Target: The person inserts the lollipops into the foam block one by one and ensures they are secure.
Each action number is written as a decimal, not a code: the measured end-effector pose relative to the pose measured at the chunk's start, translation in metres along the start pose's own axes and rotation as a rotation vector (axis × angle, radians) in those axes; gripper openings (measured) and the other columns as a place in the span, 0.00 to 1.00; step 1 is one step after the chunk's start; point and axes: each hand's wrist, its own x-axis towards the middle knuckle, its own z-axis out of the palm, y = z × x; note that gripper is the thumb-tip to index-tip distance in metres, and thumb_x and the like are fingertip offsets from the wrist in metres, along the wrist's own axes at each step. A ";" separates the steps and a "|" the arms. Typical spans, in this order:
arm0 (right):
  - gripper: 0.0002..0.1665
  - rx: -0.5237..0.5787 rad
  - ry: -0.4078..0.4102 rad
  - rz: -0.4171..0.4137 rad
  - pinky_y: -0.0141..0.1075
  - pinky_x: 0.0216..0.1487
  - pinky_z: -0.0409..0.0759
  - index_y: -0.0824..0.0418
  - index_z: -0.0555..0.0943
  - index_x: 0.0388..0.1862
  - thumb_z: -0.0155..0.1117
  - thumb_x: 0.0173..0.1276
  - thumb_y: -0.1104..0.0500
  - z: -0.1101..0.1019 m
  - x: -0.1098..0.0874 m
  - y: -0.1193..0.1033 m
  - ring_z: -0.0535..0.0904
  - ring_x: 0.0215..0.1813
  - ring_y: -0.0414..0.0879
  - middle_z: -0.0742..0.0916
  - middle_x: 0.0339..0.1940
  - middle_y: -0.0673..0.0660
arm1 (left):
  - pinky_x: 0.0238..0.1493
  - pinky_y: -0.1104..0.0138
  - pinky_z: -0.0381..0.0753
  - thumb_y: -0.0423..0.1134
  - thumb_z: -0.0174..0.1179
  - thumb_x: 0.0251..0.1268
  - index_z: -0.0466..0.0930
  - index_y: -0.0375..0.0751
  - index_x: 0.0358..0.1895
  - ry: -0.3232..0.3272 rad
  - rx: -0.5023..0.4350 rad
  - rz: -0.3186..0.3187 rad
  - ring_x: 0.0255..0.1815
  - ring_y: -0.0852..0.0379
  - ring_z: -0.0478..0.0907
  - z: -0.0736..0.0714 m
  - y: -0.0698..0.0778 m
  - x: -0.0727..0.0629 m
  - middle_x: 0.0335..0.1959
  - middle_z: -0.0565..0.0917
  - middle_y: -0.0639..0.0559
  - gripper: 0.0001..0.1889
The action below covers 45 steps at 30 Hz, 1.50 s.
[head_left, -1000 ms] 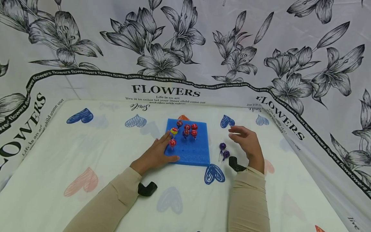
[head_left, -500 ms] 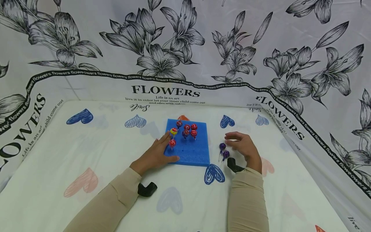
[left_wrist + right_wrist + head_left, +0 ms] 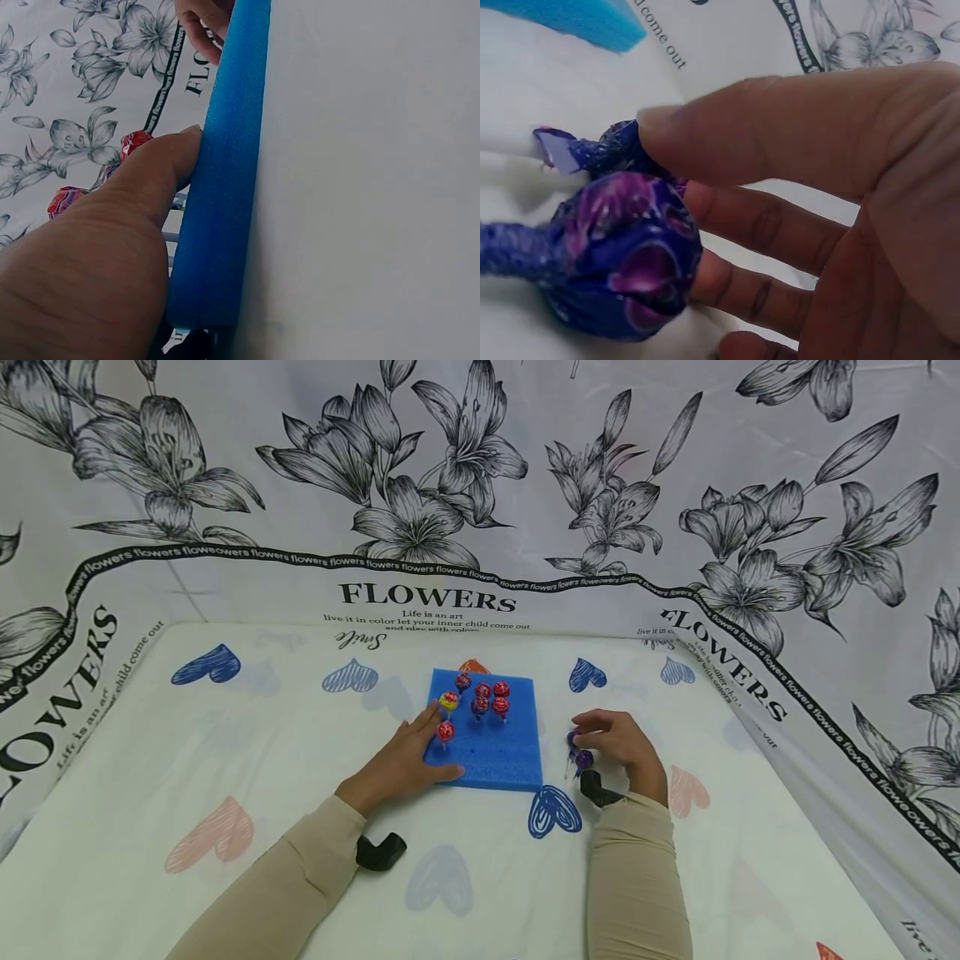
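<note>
A blue foam block lies on the table with several wrapped lollipops standing in it. Along its left side are a yellow-and-red lollipop and a red one; a cluster of red lollipops stands toward the back. My left hand rests on the block's left front corner, fingers spread, thumb extended over the top. Right of the block, my right hand pinches the farther of two purple lollipops, its index fingertip hidden. The nearer purple lollipop lies close beside it, stick pointing away from the hand.
A white tablecloth printed with hearts covers the table. Behind it hangs a flower-printed cloth. Black curved pieces stick out at the left wrist and right wrist.
My right hand has come down and to the left onto the purple lollipops, and its thumb and fingers have closed on the farther one. My left hand and the block have stayed put.
</note>
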 end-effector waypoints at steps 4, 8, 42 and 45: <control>0.21 -0.019 0.016 -0.012 0.54 0.59 0.68 0.59 0.82 0.55 0.70 0.61 0.62 0.002 0.002 0.000 0.77 0.52 0.55 0.84 0.48 0.58 | 0.73 0.54 0.38 0.67 0.62 0.54 0.45 0.42 0.78 0.002 -0.006 0.005 0.76 0.46 0.39 0.000 0.000 0.000 0.79 0.40 0.53 0.55; 0.21 -0.019 0.042 -0.005 0.58 0.60 0.65 0.58 0.82 0.55 0.69 0.62 0.61 0.002 0.001 -0.001 0.74 0.57 0.58 0.83 0.50 0.59 | 0.73 0.54 0.38 0.67 0.63 0.54 0.45 0.41 0.77 0.003 -0.012 0.011 0.76 0.46 0.39 0.001 0.000 -0.001 0.78 0.41 0.52 0.55; 0.21 0.403 0.380 -0.322 0.30 0.51 0.78 0.68 0.81 0.55 0.69 0.64 0.65 -0.015 -0.031 -0.045 0.79 0.50 0.48 0.84 0.49 0.59 | 0.73 0.55 0.38 0.67 0.62 0.55 0.45 0.43 0.78 -0.001 0.009 0.006 0.77 0.47 0.39 0.001 -0.002 0.000 0.78 0.40 0.54 0.55; 0.20 0.403 0.433 -0.388 0.30 0.50 0.78 0.67 0.81 0.55 0.69 0.63 0.65 -0.017 -0.036 -0.050 0.79 0.49 0.48 0.84 0.49 0.59 | 0.73 0.55 0.39 0.68 0.62 0.54 0.45 0.43 0.78 0.001 0.008 0.005 0.77 0.47 0.39 0.001 -0.002 0.000 0.79 0.40 0.53 0.55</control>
